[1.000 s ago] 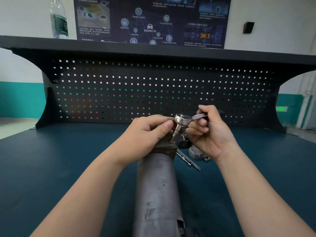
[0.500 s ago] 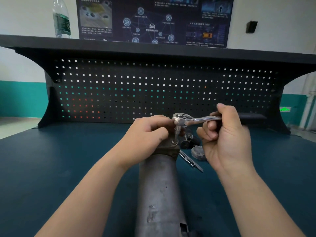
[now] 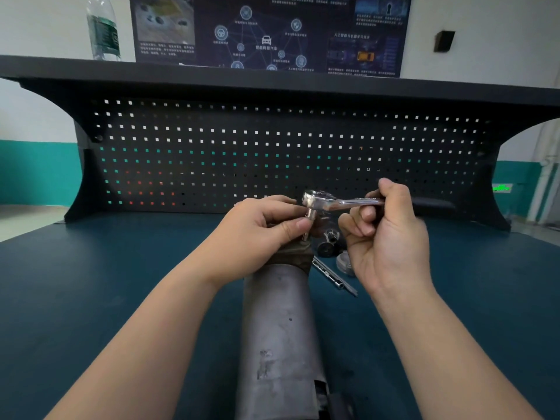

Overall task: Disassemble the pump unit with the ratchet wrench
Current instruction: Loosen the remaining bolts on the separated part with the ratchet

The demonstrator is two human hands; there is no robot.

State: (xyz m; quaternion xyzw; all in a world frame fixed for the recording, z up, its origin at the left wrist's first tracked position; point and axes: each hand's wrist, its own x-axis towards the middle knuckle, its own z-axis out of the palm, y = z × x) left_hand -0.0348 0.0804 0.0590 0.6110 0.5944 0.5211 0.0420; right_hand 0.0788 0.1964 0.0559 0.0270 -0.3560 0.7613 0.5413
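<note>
A long grey metal cylinder, the pump unit (image 3: 280, 331), runs from the bottom centre of the frame up to the middle, lying on the dark teal workbench top (image 3: 91, 298). At its far end, just above centre, the left hand (image 3: 257, 237) curls over the darker end cap, with thumb and fingers pinching the socket under the head of the chrome ratchet wrench (image 3: 331, 204). The wrench head sits directly above the pump's end, its handle pointing toward the right of the frame. The right hand (image 3: 388, 237), right of centre, grips that handle with fingers wrapped round it and the thumb on top (the palm faces the camera).

Just right of the pump's end, a slim metal extension bar (image 3: 333, 275) lies on the bench, with small dark parts (image 3: 328, 244) beside it, too blurred to identify. A black perforated back panel (image 3: 272, 147) fills the middle band of the frame. A clear plastic bottle (image 3: 103, 28) stands on the shelf at upper left, and a dark poster (image 3: 269, 31) hangs at top centre.
</note>
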